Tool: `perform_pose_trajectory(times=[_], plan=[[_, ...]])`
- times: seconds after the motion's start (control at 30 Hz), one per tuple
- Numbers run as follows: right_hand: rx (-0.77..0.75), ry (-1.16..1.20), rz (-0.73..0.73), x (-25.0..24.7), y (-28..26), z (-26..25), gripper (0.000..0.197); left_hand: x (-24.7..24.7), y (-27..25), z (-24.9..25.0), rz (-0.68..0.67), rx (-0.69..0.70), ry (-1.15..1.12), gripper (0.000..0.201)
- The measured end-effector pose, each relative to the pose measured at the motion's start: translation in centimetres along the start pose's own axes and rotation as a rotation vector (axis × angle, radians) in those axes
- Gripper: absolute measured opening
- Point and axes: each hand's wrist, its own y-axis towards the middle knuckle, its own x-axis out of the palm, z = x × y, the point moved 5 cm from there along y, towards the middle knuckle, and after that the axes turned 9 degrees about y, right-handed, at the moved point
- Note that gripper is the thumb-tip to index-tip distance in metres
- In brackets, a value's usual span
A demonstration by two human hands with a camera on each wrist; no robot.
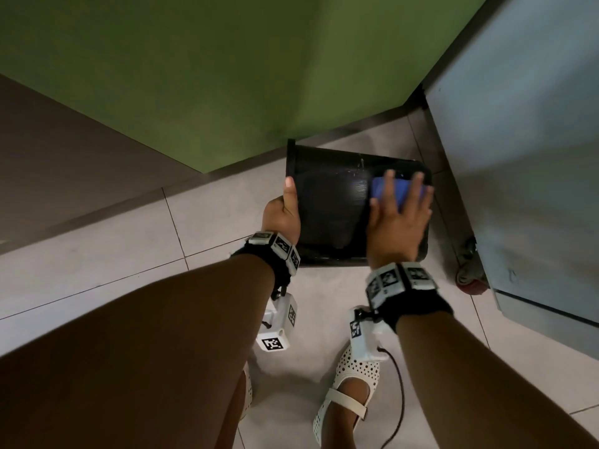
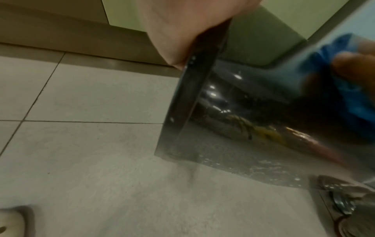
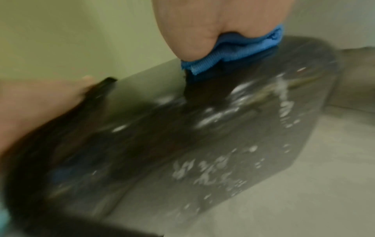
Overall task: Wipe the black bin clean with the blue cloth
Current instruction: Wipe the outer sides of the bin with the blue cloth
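The black bin (image 1: 330, 209) lies on its side on the tiled floor, its open rim to the left. My left hand (image 1: 285, 209) grips that rim, thumb on the outer wall. My right hand (image 1: 398, 215) presses the folded blue cloth (image 1: 384, 186) flat against the bin's upper side near its base, fingers spread straight over it. In the left wrist view the rim (image 2: 182, 99) runs down from my palm, and the cloth (image 2: 324, 67) shows far right. The right wrist view is blurred; the cloth (image 3: 233, 52) bunches under my palm on the wet, droplet-covered bin (image 3: 182, 144).
A grey cabinet (image 1: 518, 157) on castors (image 1: 470, 280) stands close to the bin's right end. A green wall (image 1: 227, 76) with a dark skirting runs behind it. My feet in white shoes (image 1: 346, 393) stand on the tiles just in front.
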Motion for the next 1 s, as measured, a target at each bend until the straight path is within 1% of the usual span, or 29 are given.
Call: perform_pose_trajectory(times=[0.1, 0.17, 0.2, 0.23, 0.27, 0.33, 0.4, 0.43, 0.47, 0.57, 0.67, 0.73, 0.87, 0.93, 1.0], plan=[[0.215, 0.103, 0.093, -1.4, 1.1, 2.8, 0.05, 0.1, -0.1, -0.2, -0.012, -0.008, 0.002, 0.059], [0.325, 0.129, 0.153, -1.3, 1.2, 2.8, 0.051, 0.1, 0.1, -0.3, -0.01, -0.01, -0.001, 0.058], [0.35, 0.111, 0.166, -1.0, 1.0, 2.2, 0.052, -0.1, 0.1, -0.2, -0.008, -0.007, -0.004, 0.058], [0.332, 0.089, 0.157, -0.6, 0.6, 1.2, 0.052, -0.1, 0.2, -0.1, -0.005, 0.0, -0.01, 0.059], [0.264, 0.072, 0.131, 0.0, -0.1, -0.1, 0.053, -0.2, 0.3, 0.0, -0.003, 0.009, -0.01, 0.059], [0.022, 0.049, 0.045, 1.8, -2.0, -3.2, 0.054, -0.2, 0.2, 0.3, -0.003, 0.017, -0.013, 0.059], [-0.225, -0.003, -0.046, 3.6, -3.9, -6.0, 0.054, -0.3, 0.0, 0.4, -0.005, -0.009, -0.042, 0.06], [-0.304, -0.046, -0.073, 4.3, -4.1, -7.0, 0.054, -0.2, 0.2, 0.2, -0.017, -0.018, -0.075, 0.06], [-0.338, -0.082, -0.096, 4.7, -3.8, -7.7, 0.054, 0.0, 0.3, 0.1, -0.029, -0.016, -0.101, 0.059], [-0.364, -0.059, -0.104, 4.4, -1.4, -9.2, 0.053, 0.1, 0.4, -0.1, -0.031, 0.029, -0.11, 0.059], [-0.333, 0.015, -0.134, 4.0, 0.5, -10.2, 0.049, -0.1, 0.4, 0.2, -0.001, 0.071, -0.127, 0.061], [-0.32, 0.015, -0.142, 4.0, 0.4, -10.5, 0.049, -0.1, 0.3, 0.0, 0.002, 0.078, -0.126, 0.059], [-0.38, -0.026, -0.146, 3.7, -0.7, -9.1, 0.052, -0.2, 0.1, -0.4, 0.017, 0.082, -0.071, 0.06], [-0.31, -0.055, -0.154, 3.2, -0.8, -7.1, 0.052, -0.4, 0.3, -0.4, 0.02, 0.07, -0.036, 0.06], [-0.17, -0.039, -0.11, 1.8, -0.2, -4.2, 0.052, -0.3, 0.5, -0.3, 0.01, 0.066, -0.013, 0.059]])
